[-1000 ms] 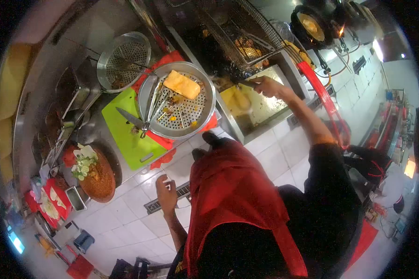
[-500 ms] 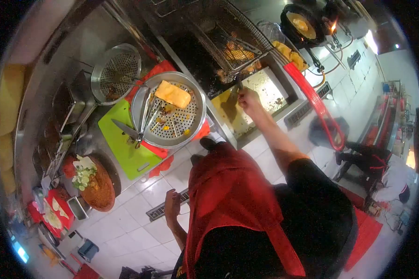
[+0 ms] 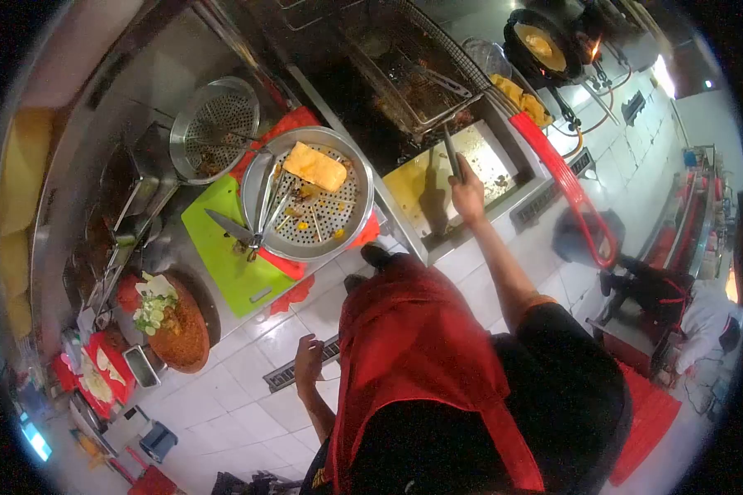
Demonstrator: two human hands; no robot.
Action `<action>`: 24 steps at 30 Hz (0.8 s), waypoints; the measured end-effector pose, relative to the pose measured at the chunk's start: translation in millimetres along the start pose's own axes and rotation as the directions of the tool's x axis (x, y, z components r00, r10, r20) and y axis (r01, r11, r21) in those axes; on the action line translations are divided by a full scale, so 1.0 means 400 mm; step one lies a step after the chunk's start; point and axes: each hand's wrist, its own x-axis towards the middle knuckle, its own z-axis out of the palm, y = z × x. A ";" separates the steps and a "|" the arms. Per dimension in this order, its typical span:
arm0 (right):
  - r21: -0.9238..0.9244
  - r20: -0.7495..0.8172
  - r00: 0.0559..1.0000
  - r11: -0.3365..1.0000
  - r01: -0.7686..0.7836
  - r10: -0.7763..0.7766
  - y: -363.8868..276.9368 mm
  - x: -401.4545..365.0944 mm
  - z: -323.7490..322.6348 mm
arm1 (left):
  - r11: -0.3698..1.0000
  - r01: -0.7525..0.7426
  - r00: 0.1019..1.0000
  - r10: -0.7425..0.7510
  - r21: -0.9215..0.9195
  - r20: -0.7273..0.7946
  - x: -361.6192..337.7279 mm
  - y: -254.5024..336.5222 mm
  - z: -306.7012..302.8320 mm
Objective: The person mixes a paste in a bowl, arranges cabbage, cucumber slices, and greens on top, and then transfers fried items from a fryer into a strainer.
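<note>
My right hand (image 3: 468, 196) grips the dark handle of a long thin utensil (image 3: 451, 154) above the fryer's metal ledge (image 3: 413, 183). The utensil's far end reaches the near edge of a wire fry basket (image 3: 413, 91), and its kind cannot be made out. Inside the dark fryer, a slotted metal piece (image 3: 447, 82) shows at the basket. My left hand (image 3: 309, 360) hangs low beside the red apron (image 3: 421, 338), fingers loosely bent, with nothing in it. To the left, a perforated metal pan (image 3: 359, 210) holds a golden fried block (image 3: 314, 167) and metal tongs (image 3: 266, 194).
A long red handle (image 3: 557, 169) juts over the floor. A black pan (image 3: 516, 54) sits near a burner flame (image 3: 596, 48). A knife (image 3: 229, 224) lies on a green board (image 3: 215, 268). Another strainer (image 3: 177, 148) and a clay dish (image 3: 186, 346) stand left. A co-worker (image 3: 702, 326) is far right.
My right hand has drawn back from the basket, and more of the utensil shows. Golden food seen in the basket before is now mostly out of sight. The view has shifted slightly.
</note>
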 end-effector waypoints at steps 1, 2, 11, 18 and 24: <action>0.002 0.003 1.000 1.000 0.001 -0.001 0.013 0.002 0.009 | 1.000 0.001 1.000 -0.001 0.000 -0.003 0.007 0.004 -0.003; -0.097 -0.020 0.989 0.985 0.142 -0.144 0.039 0.008 0.023 | 1.000 -0.014 1.000 0.014 0.021 -0.002 0.016 0.006 -0.004; -0.457 0.038 0.920 0.812 0.363 -0.390 0.013 -0.033 0.056 | 0.999 -0.036 0.999 0.036 0.024 -0.021 0.024 -0.005 -0.028; -0.581 -0.033 0.890 0.733 0.353 -0.454 0.041 -0.121 -0.047 | 0.953 -0.077 0.997 0.069 -0.294 -0.036 0.058 -0.293 0.031; -0.468 -0.013 0.920 0.815 0.341 -0.392 0.017 -0.182 -0.017 | 0.990 -0.076 0.997 0.077 -0.117 0.003 0.030 -0.146 -0.005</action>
